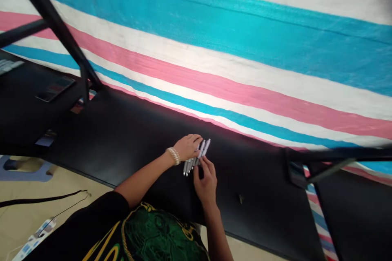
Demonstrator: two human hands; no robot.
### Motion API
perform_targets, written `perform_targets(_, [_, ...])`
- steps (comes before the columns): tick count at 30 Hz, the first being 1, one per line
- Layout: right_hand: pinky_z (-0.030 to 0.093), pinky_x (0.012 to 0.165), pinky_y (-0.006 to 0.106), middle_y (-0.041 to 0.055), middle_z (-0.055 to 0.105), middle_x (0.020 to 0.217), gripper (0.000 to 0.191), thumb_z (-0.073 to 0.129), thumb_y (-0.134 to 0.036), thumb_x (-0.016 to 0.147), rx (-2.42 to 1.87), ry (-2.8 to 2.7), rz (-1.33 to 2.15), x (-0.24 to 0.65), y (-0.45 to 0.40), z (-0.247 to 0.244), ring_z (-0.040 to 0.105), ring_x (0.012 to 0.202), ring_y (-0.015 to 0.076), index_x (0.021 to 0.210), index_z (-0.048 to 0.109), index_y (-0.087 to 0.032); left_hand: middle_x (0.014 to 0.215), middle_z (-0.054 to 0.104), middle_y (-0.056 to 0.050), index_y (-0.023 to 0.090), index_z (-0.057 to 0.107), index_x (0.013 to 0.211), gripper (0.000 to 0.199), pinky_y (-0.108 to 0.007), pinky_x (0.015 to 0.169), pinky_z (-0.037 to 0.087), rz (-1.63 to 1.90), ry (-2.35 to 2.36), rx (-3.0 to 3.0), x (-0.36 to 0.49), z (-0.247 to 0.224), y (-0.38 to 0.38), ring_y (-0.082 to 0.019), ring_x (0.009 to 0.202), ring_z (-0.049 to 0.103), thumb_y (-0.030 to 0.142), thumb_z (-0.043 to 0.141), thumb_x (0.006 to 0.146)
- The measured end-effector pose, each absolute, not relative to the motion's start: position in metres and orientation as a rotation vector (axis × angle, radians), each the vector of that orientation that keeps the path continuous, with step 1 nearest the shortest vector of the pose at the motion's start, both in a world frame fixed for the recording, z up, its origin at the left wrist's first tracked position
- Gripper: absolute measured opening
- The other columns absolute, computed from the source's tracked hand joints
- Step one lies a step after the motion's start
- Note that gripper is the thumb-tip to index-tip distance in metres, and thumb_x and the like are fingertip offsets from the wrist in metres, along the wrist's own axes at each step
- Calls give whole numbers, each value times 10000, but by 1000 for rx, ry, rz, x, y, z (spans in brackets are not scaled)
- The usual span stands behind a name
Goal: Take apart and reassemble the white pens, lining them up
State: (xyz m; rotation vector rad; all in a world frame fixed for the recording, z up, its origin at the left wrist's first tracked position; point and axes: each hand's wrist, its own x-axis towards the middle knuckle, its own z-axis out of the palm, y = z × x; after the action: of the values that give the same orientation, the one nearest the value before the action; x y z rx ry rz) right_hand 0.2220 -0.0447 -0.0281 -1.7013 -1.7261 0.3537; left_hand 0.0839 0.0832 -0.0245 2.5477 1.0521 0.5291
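Several slim white-and-grey pens (204, 148) lie side by side in a slanted row on the black table (137, 130). From the left, my left hand (186, 147) curls over the row, fingers across its far part and thumb against the pens. A pale beaded bracelet (173, 156) circles that wrist. My right hand (206, 181) closes on the row's near right side, thumb and fingertips pressed to the pens. Both hands partly cover the pens, so some of their ends are hidden.
A small dark object (240, 199) lies to the right on the table. A phone (56, 88) rests on the left-hand table. Black metal bars (52, 20) rise at the left, more at the right. A striped sheet (214, 40) hangs behind. A pale plastic stool (27, 169) stands lower left.
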Motion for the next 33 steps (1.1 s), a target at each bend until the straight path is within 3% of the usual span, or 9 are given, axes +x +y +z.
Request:
perform_targets(7, [473, 1075, 501, 151, 576, 1356, 386, 518, -220, 951, -1622, -1770, 475, 193, -64, -27, 535, 1264, 271, 1329, 588, -181, 1435, 509, -139, 140, 477, 1417, 571, -456, 1082, 409, 509, 1105, 2472, 41, -26, 59, -299, 1299, 478, 498, 465, 973])
perform_targets(15, [499, 1048, 467, 141, 587, 1322, 399, 550, -187, 926, -1529, -1772, 610, 166, -82, -21, 562, 1217, 259, 1322, 590, -201, 1402, 549, -106, 189, 493, 1415, 572, -454, 1074, 427, 548, 1123, 2357, 0, -16, 35, -269, 1220, 526, 523, 510, 951])
perform_targets(21, [536, 979, 424, 110, 642, 1150, 272, 538, -181, 938, -1511, -1721, 696, 163, -85, -18, 612, 1092, 231, 1179, 659, -214, 1381, 564, -91, 213, 526, 1389, 539, -443, 1060, 443, 563, 1139, 2291, -9, -12, 28, -255, 1204, 548, 511, 545, 940])
perform_targets(25, [537, 973, 411, 107, 632, 1137, 234, 519, -171, 942, -1493, -1667, 719, 163, -81, -15, 620, 1077, 224, 1112, 673, -216, 1424, 543, -92, 221, 504, 1415, 558, -457, 1074, 430, 550, 1147, 2332, -8, -11, 29, -263, 1245, 531, 495, 562, 932])
perform_targets(33, [493, 1033, 425, 143, 537, 1354, 372, 470, -99, 916, -1498, -1693, 656, 159, -78, -14, 571, 1164, 231, 1235, 633, -199, 1423, 563, -72, 216, 552, 1377, 507, -451, 1089, 414, 536, 1131, 2350, -7, -13, 29, -255, 1273, 510, 488, 536, 949])
